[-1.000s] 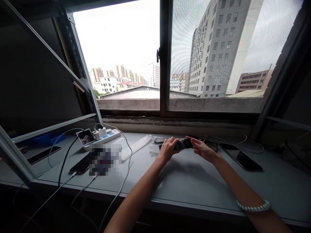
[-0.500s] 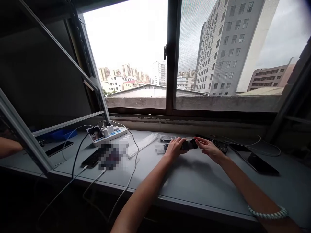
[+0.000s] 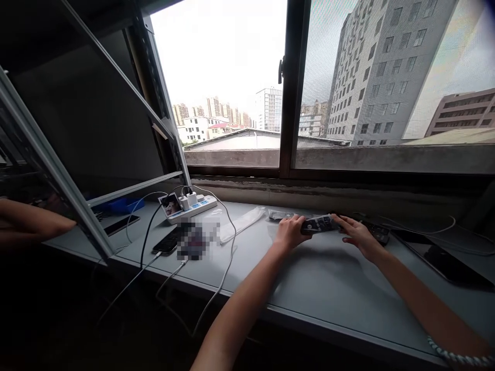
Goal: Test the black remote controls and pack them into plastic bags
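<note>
My left hand point(image 3: 291, 232) and my right hand point(image 3: 358, 236) hold a dark remote control point(image 3: 319, 224) between them, just above the grey table point(image 3: 309, 288) near the window. The left fingers curl round its left end, the right fingers close on its right end. A second dark remote point(image 3: 376, 232) lies behind my right hand. A bead bracelet point(image 3: 456, 356) circles my right wrist.
A white power strip point(image 3: 193, 205) with chargers and cables sits at the back left, a black phone point(image 3: 167, 242) beside it. A clear plastic bag point(image 3: 242, 224) lies near. A dark tablet point(image 3: 444, 260) rests at right. Another person's arm point(image 3: 31, 224) reaches in at far left behind a metal shelf frame point(image 3: 58, 170).
The view has swung left, so everything sits further right. My hands have stayed on the remote. Another person's arm has come further into view at the left edge.
</note>
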